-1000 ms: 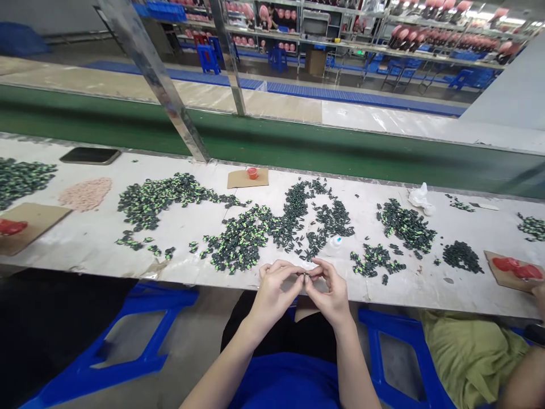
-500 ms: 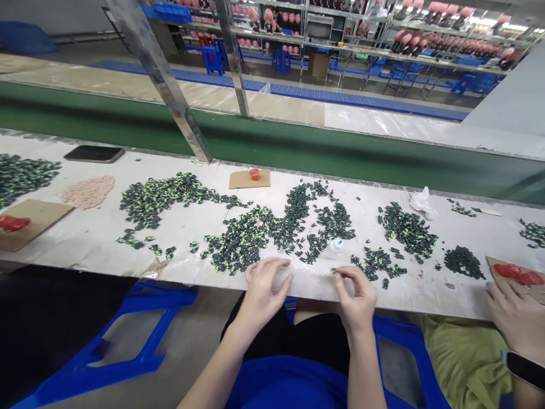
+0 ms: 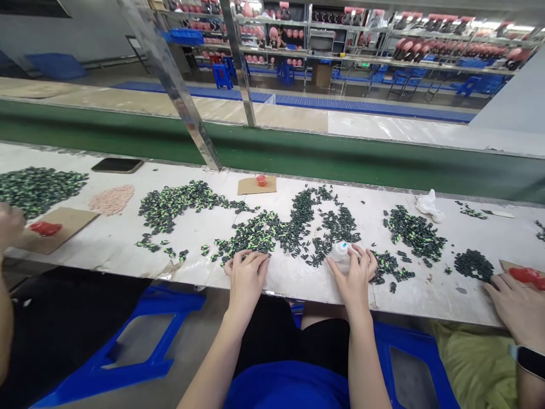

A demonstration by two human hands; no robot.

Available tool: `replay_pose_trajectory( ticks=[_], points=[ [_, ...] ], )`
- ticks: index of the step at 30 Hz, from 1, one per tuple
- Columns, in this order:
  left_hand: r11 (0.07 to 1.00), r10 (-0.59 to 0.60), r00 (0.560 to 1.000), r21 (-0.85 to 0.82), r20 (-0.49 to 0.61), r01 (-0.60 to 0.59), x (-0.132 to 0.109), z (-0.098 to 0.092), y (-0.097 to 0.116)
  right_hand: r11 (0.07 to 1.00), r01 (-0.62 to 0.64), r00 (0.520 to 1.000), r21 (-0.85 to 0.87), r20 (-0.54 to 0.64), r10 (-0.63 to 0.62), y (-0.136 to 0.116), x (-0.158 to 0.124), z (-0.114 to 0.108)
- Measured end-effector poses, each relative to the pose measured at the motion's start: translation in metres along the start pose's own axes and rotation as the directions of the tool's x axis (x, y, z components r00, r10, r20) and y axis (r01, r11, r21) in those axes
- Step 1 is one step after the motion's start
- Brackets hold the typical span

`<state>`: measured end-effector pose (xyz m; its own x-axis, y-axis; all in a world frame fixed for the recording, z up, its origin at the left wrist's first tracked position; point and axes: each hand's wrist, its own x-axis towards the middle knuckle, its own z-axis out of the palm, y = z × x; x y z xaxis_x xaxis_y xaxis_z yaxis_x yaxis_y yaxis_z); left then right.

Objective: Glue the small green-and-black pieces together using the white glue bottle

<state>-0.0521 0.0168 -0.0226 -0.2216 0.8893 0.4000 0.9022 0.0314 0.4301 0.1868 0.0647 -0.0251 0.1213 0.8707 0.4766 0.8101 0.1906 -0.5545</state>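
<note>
My right hand (image 3: 354, 275) has its thumb and fingers closed around a small white bottle with a blue tip (image 3: 342, 250), which stands on the table. My left hand (image 3: 247, 278) is at the near edge of a pile of small dark green pieces with bright green parts (image 3: 255, 230). Its fingers are curled down and together; what is between them is hidden. Between and beyond my hands lie plain dark, slender pieces (image 3: 302, 207). Another cluster of dark and bright green pieces (image 3: 389, 267) lies just right of my right hand.
A cardboard piece (image 3: 247, 186) with a red cup (image 3: 261, 180) lies at the back. A co-worker's hand (image 3: 517, 307) rests at the right, another person's hand (image 3: 11, 224) at the left. Crumpled white tissue (image 3: 429, 204), a phone (image 3: 118, 165) and a metal post (image 3: 187, 108) stand around.
My right hand has moved forward onto the white bottle; the small green piece at its fingertips no longer shows. My left hand has moved left to the pile. A hand has appeared at far left.
</note>
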Motion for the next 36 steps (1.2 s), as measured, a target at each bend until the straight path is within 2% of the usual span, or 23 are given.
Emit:
replay_pose_trajectory(
  ticks=[3, 6, 9, 12, 15, 18, 20, 23, 25, 30, 32, 36],
  points=[
    [0.999, 0.021, 1.000, -0.031, 0.017, -0.020, 0.005, 0.002, 0.000, 0.994, -0.003, 1.000, 0.106, -0.004, 0.004, -0.004, 0.003, -0.001],
    [0.988, 0.065, 0.997, -0.140, 0.037, -0.059, 0.006, 0.003, 0.008, 0.930, -0.093, 0.993, 0.357, 0.098, 0.061, -0.008, -0.003, -0.008],
    [0.951, 0.118, 0.990, -0.294, 0.072, -0.092, 0.002, 0.005, 0.024, 0.758, -0.277, 0.959, 0.591, 0.215, 0.183, -0.012, -0.014, -0.013],
    [0.924, 0.156, 0.982, -0.366, 0.109, -0.106, -0.006, 0.011, 0.041, 0.601, -0.343, 0.934, 0.721, 0.192, 0.303, -0.015, -0.023, -0.013],
    [0.943, 0.157, 0.983, -0.310, 0.099, -0.119, -0.015, 0.018, 0.051, 0.471, -0.356, 0.895, 0.807, 0.150, 0.420, -0.019, -0.025, -0.011],
    [0.966, 0.124, 0.991, -0.235, 0.052, -0.109, -0.022, 0.021, 0.052, 0.287, -0.381, 0.818, 0.879, 0.175, 0.548, -0.025, -0.022, -0.009],
    [0.967, 0.122, 0.992, -0.227, 0.029, -0.113, -0.025, 0.019, 0.052, 0.212, -0.397, 0.776, 0.893, 0.203, 0.597, -0.028, -0.019, -0.008],
    [0.948, 0.180, 0.982, -0.277, 0.066, -0.155, -0.027, 0.014, 0.051, 0.185, -0.419, 0.752, 0.889, 0.226, 0.619, -0.032, -0.017, -0.006],
    [0.923, 0.258, 0.960, -0.324, 0.113, -0.210, -0.026, 0.011, 0.053, 0.184, -0.420, 0.747, 0.889, 0.223, 0.626, -0.034, -0.016, -0.004],
    [0.839, 0.488, 0.855, -0.364, 0.174, -0.405, -0.018, 0.008, 0.064, 0.165, -0.390, 0.732, 0.906, 0.196, 0.653, -0.034, -0.014, -0.005],
    [0.843, 0.502, 0.840, -0.332, 0.205, -0.423, -0.017, 0.009, 0.067, 0.171, -0.374, 0.738, 0.912, 0.180, 0.650, -0.035, -0.013, -0.007],
    [0.869, 0.473, 0.851, -0.279, 0.228, -0.408, -0.018, 0.010, 0.066, 0.200, -0.359, 0.750, 0.912, 0.154, 0.643, -0.037, -0.012, -0.009]
  ],
)
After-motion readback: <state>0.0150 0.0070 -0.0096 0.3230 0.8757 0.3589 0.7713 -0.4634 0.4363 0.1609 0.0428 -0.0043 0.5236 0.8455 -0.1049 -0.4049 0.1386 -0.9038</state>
